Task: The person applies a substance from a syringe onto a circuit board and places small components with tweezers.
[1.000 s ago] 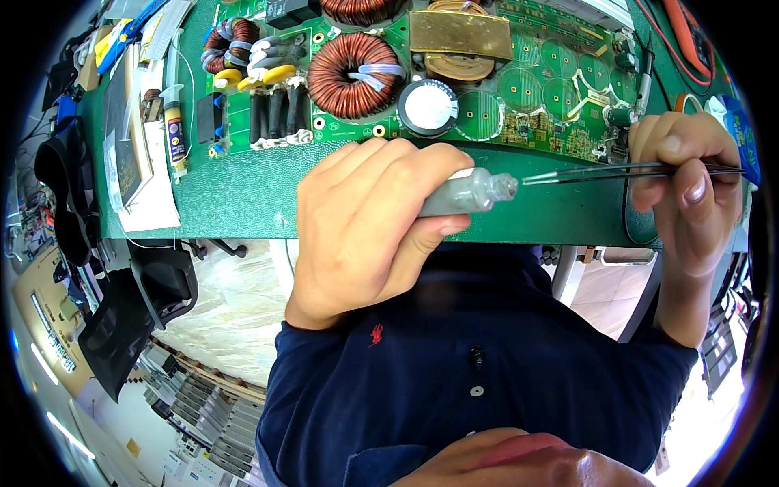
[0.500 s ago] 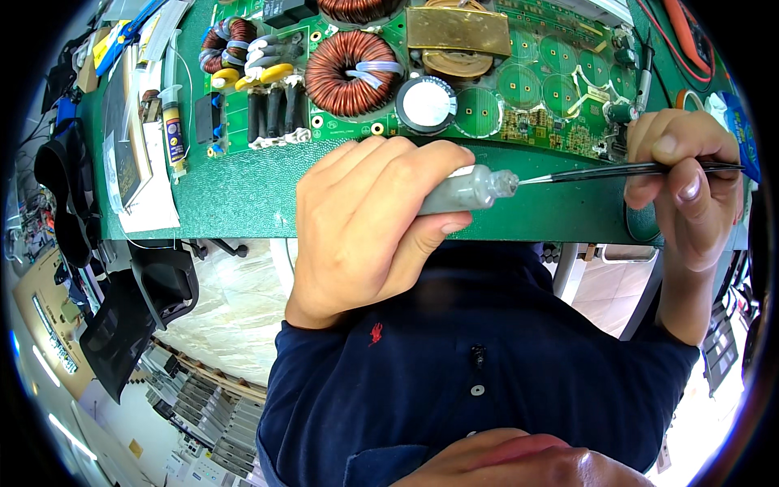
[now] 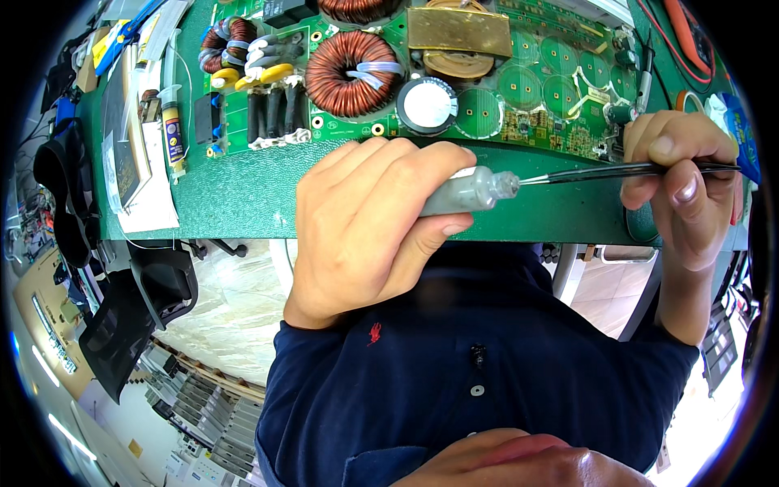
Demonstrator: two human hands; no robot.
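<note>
My left hand [image 3: 365, 219] is wrapped round a small grey tube [image 3: 458, 195], held sideways above the table's near edge. Its narrow translucent neck points right. Between thumb and fingers, my right hand [image 3: 686, 174] pinches black tweezers [image 3: 604, 172] with pale, slender tips. Those tips reach the mouth of the tube; whether they go inside is too small to tell. Just beyond both hands lies a green circuit board [image 3: 349, 128] carrying a copper-wound toroid coil [image 3: 351, 75] and a round capacitor [image 3: 428, 105] with a white top.
Left of the board, a syringe [image 3: 173, 134] with a yellow and dark label rests near white paper [image 3: 162, 207]. At the far right are an orange multimeter [image 3: 686, 36] with leads and a blue packet [image 3: 740, 134]. A black chair [image 3: 122, 325] stands on the floor at left.
My right hand has shifted very slightly left with the tweezers. The left hand and the tube have hardly moved.
</note>
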